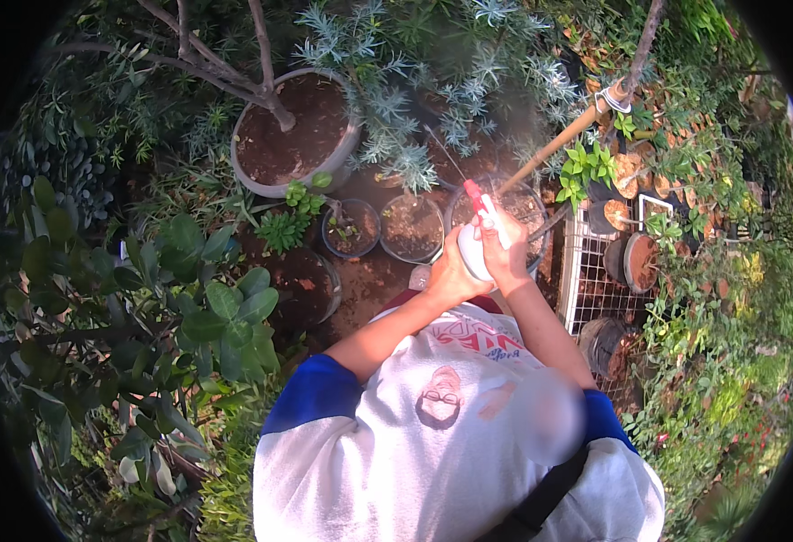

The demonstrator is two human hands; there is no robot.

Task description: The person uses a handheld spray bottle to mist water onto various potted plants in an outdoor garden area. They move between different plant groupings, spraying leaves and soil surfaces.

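Observation:
Both my hands are on a white spray bottle (472, 251) with a red and white trigger head (481, 202), held upright in front of my body. My left hand (450, 271) wraps the bottle's body from the left side. At the trigger and neck, my right hand (506, 247) grips from the right. A thin streak of liquid (445, 150) leaves the red nozzle toward silvery-leaved foliage (403, 149). Below and behind the bottle stands a round pot of soil (535, 210), with a bamboo pole (559, 140) slanting up from it.
A large grey pot (244, 159) with a branching trunk stands at upper left. Two small soil pots (413, 229) (351, 229) sit left of my hands. At right are a white wire rack (572, 271) and potted plants (640, 263). Leafy branches (223, 318) reach in from the left.

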